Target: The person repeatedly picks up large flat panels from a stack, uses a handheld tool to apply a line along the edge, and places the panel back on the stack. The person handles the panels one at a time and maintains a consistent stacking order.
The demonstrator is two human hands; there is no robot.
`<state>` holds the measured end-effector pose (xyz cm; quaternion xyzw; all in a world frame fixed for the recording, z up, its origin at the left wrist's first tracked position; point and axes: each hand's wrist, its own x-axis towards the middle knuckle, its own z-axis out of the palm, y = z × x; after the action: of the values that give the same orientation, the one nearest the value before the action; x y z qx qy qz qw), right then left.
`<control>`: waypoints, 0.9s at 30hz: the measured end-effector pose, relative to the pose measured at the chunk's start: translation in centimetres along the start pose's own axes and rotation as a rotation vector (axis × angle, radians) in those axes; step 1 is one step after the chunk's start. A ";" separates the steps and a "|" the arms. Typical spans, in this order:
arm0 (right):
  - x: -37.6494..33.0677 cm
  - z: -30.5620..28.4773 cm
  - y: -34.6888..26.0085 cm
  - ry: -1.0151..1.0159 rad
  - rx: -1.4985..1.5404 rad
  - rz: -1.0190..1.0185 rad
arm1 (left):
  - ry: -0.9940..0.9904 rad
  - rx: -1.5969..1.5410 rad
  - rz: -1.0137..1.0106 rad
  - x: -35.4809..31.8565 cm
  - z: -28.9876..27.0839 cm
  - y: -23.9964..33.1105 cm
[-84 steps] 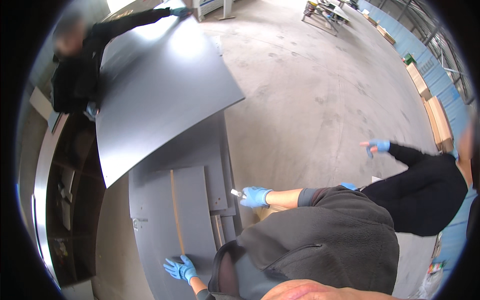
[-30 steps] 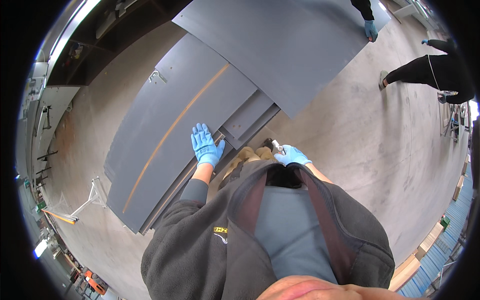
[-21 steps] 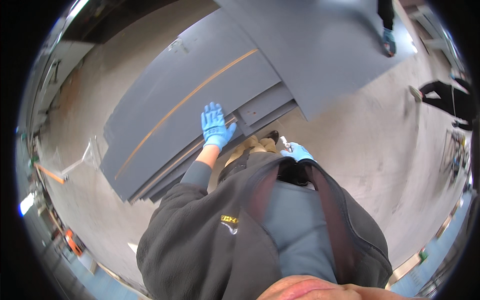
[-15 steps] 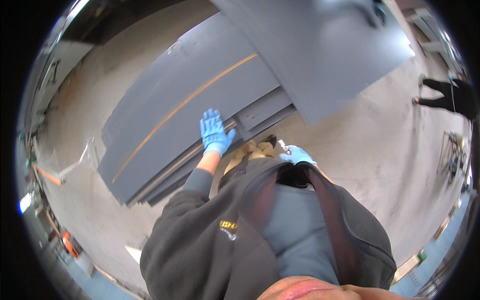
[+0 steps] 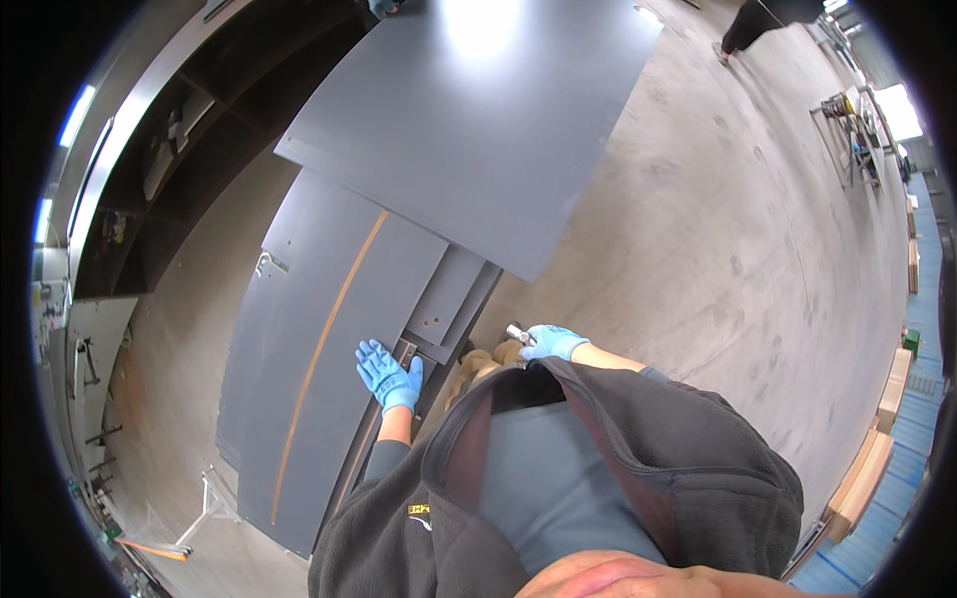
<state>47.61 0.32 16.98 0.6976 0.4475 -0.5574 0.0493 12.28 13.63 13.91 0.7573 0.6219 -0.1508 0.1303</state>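
My left hand [image 5: 387, 379], in a blue glove, lies with fingers stretched out on a flat dark-grey panel [image 5: 299, 329] near its right edge. A long tan strip [image 5: 329, 369] runs along this panel. Under the hand's edge, lower grey layers and a narrow rail show. My right hand [image 5: 551, 342], also gloved in blue, is closed round a small silver-headed tool [image 5: 518, 334] beside my legs, apart from the panels. Its exact kind I cannot make out. A larger grey panel [image 5: 469, 149] overlaps the first one's far end.
Dark shelving [image 5: 179, 149] stands at the far left. A white metal stand [image 5: 207, 506] is on the floor by the panel's near left corner. A person in black [image 5: 748, 28] is at the far right, and a tool cart [image 5: 852, 140] stands beyond the concrete floor.
The view has turned, so the panels now run more lengthwise away from me. My left hand stays flat on the grey panel; my right hand still grips the tool.
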 end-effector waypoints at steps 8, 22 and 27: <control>-4.4 -2.7 0.2 0.029 0.143 0.101 | -0.014 0.039 -0.044 0.2 -1.4 1.8; 3.1 1.9 4.3 -0.173 -0.053 0.041 | 0.030 -0.012 -0.154 -1.2 -1.9 0.9; 3.0 2.2 -5.5 -0.159 -0.336 -0.119 | 0.070 -0.033 -0.107 -1.6 -0.5 -0.3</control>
<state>42.17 4.05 16.11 0.6055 0.5695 -0.5302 0.1671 11.74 12.45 14.94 0.7256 0.6681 -0.1207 0.1126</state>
